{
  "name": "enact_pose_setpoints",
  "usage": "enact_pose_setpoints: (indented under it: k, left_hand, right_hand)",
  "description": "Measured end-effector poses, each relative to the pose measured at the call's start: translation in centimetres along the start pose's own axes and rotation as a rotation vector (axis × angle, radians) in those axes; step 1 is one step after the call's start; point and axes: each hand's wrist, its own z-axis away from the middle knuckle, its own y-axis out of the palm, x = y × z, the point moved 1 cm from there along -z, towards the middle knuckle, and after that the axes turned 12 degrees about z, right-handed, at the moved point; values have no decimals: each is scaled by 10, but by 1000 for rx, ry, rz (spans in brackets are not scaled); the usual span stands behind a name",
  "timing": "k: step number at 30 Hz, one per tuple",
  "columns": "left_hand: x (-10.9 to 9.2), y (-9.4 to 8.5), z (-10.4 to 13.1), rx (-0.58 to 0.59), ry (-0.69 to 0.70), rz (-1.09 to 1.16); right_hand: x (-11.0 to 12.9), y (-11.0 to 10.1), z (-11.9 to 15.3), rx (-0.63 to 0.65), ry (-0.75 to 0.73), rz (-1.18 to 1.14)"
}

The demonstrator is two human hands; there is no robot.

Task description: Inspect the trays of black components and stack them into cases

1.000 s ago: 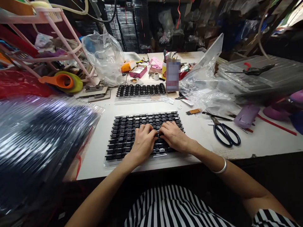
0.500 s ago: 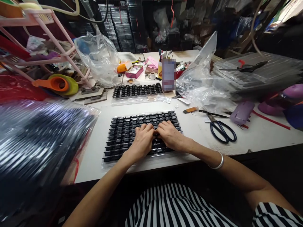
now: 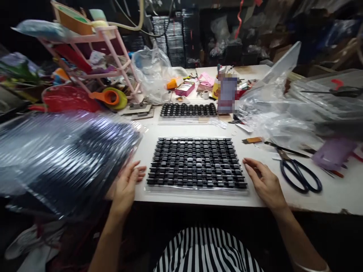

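A clear plastic tray filled with rows of small black plastic parts lies flat on the white table in front of me. Just off its left edge is my left hand, fingers apart and holding nothing. My right hand hovers by the tray's right edge, thumb and fingers spread, also without anything in it. Neither hand visibly grips the tray. Farther back lies a second tray of black parts.
Stacked plastic-wrapped trays cover the left side, close to my left hand. Scissors and a box cutter lie at the right. A pink rack, clear bags and a phone-like blurred rectangle stand behind.
Both hands have left the middle of the tray and parted to its left and right sides. The view has turned to the left.
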Motion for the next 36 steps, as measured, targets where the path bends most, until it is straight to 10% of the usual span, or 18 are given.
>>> enact_pose_setpoints:
  k: [7,14,29,32,36]
  left_hand:
    - [2,3,23,32,-29,54]
    - [-12,9,22,140,518,-647]
    - [-18,37,23,261,568,-832]
    - [-30,9,15,43,614,-783]
    - [-41,-73,5,-515,546,-819]
  right_hand:
    - [6,17,-4,10,-15,34]
    - [2,15,-2,39,-27,42]
    - [-1,17,0,-6,-160,18]
    - [-2,16,1,7,-128,5]
    - [-3,17,1,10,-103,-18]
